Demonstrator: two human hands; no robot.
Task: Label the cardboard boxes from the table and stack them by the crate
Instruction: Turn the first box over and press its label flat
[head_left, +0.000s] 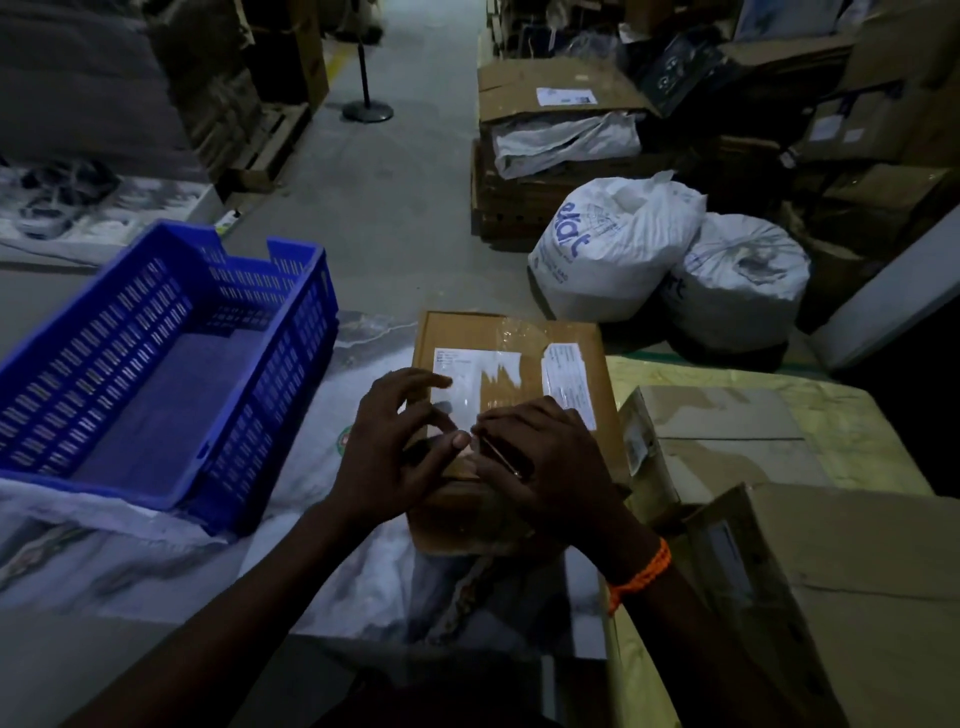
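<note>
9 o'clock: blue crate (171, 364). Centre: cardboard box (519, 332), near crate. Left grip (395, 441) released, fingers spread on box label (478, 374). Right grip (545, 457) lies over box top; grasp not discernible. 3 o'clock: further boxes (727, 431).

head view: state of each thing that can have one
crate: upright, empty
box: shut, taped, two labels on top
left hand: fingers spread, touching box
right hand: rests on box, grip unclear
side boxes: shut
sacks: full, on floor
</note>
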